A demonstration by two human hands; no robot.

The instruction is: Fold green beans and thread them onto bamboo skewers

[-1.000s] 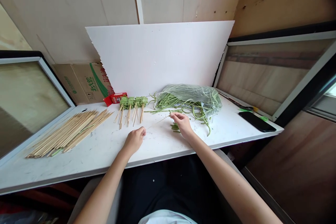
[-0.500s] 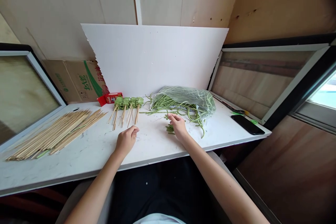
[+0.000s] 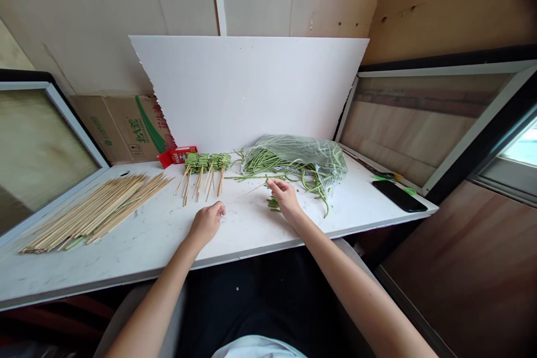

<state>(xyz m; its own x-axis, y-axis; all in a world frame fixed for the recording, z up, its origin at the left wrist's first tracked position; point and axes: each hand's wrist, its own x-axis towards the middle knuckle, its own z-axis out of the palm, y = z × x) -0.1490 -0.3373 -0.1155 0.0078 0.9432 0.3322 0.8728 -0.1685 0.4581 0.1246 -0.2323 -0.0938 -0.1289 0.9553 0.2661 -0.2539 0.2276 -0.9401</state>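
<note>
The person's left hand (image 3: pixel 206 224) rests on the white table (image 3: pixel 146 246) with its fingers curled in and the thumb pressed to the fingertips, so it is closed. A very thin stick (image 3: pixel 247 193) runs from those fingertips across to the right hand (image 3: pixel 286 199). The stick is pale and hard to see on the white top. It lies slanted, and its far end is farther from the person than its near end. The right hand is closed too, with thumb and fingers pinched together at the far end of the stick. A long green bean (image 3: pixel 247 178) lies right there, and it is too small to tell if the pinch holds the stick, the bean or both. A little heap of cut bean bits (image 3: pixel 272 204) lies just beside the right hand. Behind it is a clear bag of long beans (image 3: pixel 297 155), with some beans spilling out. Near the back sit done sticks with green bits on them (image 3: pixel 205 165). A big pile of bare sticks (image 3: pixel 96 210) lies well off to the left.
</note>
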